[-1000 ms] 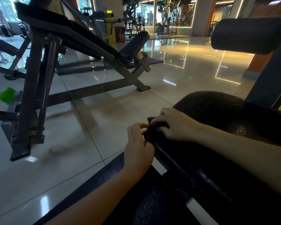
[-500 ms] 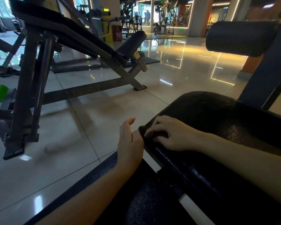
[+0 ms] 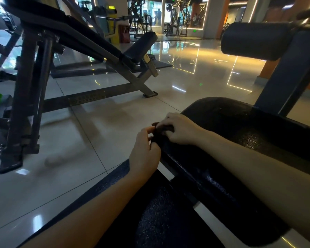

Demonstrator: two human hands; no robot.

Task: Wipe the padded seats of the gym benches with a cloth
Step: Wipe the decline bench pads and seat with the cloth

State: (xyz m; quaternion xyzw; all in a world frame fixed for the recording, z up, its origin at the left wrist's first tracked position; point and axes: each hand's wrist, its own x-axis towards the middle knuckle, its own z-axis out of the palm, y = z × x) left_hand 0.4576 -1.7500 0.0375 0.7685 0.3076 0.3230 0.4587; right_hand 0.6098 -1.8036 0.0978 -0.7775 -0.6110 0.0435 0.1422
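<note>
Gripping cloth [image 3: 161,131], seat [image 3: 231,119] running near-right to far-left

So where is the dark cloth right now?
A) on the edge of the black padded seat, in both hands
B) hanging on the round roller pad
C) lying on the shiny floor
A: the right hand grips the dark cloth against the edge of the padded seat, and the left hand pinches it there too.

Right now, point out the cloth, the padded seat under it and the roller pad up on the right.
cloth [image 3: 160,133]: head view, dark bunched fold at the seat's edge.
padded seat [image 3: 231,119]: head view, bare top surface, far end.
roller pad [image 3: 254,40]: head view, middle of its rounded side.
</note>
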